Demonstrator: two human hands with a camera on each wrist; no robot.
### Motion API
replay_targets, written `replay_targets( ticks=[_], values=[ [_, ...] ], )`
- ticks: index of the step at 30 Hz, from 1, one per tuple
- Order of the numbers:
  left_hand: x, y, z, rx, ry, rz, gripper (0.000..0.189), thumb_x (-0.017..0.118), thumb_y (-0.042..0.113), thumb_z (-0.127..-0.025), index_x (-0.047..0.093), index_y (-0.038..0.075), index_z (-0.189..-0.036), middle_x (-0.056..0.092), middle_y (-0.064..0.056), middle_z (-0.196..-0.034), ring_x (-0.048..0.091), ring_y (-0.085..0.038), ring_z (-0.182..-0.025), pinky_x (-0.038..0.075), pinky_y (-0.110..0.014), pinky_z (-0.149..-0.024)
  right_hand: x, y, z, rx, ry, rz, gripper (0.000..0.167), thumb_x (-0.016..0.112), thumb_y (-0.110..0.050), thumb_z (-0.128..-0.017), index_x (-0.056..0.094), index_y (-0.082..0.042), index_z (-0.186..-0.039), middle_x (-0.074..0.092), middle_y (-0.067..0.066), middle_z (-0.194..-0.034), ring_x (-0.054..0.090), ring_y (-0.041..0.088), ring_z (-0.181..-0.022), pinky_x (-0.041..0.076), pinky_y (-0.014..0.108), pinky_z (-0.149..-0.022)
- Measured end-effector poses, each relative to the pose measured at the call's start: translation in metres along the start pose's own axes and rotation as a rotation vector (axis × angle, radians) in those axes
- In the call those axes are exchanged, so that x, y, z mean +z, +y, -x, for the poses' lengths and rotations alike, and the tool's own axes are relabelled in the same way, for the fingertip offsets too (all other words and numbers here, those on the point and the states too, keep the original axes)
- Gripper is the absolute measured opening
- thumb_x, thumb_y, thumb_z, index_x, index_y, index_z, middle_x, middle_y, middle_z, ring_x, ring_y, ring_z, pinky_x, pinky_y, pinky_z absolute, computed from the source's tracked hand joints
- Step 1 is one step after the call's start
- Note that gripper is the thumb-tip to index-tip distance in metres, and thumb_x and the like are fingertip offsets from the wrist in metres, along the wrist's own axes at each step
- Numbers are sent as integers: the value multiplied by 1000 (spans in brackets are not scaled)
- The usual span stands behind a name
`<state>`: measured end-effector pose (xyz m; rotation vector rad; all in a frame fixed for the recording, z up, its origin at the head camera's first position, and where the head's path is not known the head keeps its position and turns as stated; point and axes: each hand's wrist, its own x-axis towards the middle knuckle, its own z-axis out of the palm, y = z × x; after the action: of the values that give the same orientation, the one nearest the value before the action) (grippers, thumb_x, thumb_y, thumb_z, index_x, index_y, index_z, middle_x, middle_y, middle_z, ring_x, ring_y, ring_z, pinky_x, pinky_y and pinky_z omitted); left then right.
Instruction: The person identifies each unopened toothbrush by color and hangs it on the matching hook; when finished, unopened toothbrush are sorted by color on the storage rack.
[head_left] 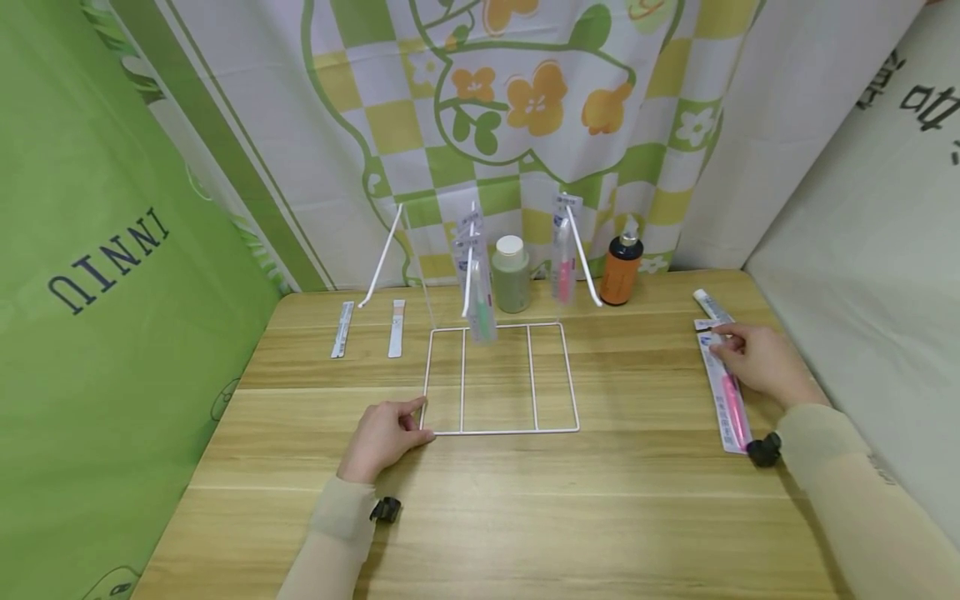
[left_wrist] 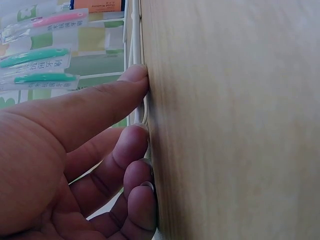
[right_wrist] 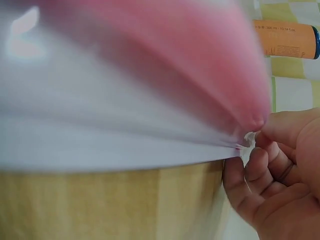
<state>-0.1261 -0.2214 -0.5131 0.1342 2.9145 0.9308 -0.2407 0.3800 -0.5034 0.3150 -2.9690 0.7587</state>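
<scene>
My left hand (head_left: 382, 437) holds the near left corner of a white wire display rack (head_left: 498, 432), its thumb and fingertips against the wire, close to the wooden table (head_left: 562, 517). In the left wrist view the thumb and curled fingers (left_wrist: 135, 145) lie along that wire (left_wrist: 136, 40). At the right, my right hand (head_left: 761, 362) pinches the upper part of a packaged pink toothbrush (head_left: 731, 400). The right wrist view shows the pack (right_wrist: 125, 110) large and blurred, gripped at its end. Packaged green toothbrushes (head_left: 480, 300) hang on the rack's middle hook, a pink one (head_left: 564, 258) on the right hook.
A small white tube (head_left: 712, 305) lies just beyond my right hand. Two slim packets (head_left: 342, 329) lie left of the rack. Behind it stand a green bottle (head_left: 512, 279) and an orange pump bottle (head_left: 622, 267). The rack's left hook (head_left: 381, 257) juts forward. A patterned curtain (head_left: 405, 142) hangs behind.
</scene>
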Motion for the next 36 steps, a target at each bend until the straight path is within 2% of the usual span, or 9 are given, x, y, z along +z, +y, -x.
replay_targets(
  ticks=[11,16,20,26,36],
  values=[
    [0,0,-1,2,-3,3,59,94,22,-86,74,5,-138,62,13,-68,51,-7,-61,46,-32,-69,-1,-1,-1,17,-3,-19,39,69,-23,-106,69,8,-128,62,5,-82,50,20,-66,39,36,-61],
    [0,0,-1,-1,-5,-1,59,94,23,-86,74,6,-139,63,14,-67,51,-7,-60,45,-31,-68,-4,-7,0,-15,35,-37,39,69,-22,-106,68,9,-130,63,6,-83,50,18,-64,40,33,-59],
    [0,0,0,0,-5,-4,60,94,25,-86,74,6,-139,63,14,-67,51,-7,-59,45,-30,-67,-10,-25,1,-46,68,-38,40,70,-22,-106,69,9,-130,65,7,-86,52,19,-68,41,34,-62],
    [0,-1,0,-1,-11,-9,62,94,27,-86,73,7,-140,63,15,-67,50,-7,-59,44,-30,-65,-21,-57,0,-43,84,1,44,69,-26,-107,67,5,-138,66,7,-88,53,22,-72,41,36,-63],
    [-1,0,0,-9,-15,-4,63,94,27,-85,73,8,-141,63,15,-68,51,-8,-59,45,-31,-65,-29,-98,1,-166,236,-26,40,76,-15,-102,70,3,-136,66,6,-84,51,18,-68,39,27,-55]
  ],
)
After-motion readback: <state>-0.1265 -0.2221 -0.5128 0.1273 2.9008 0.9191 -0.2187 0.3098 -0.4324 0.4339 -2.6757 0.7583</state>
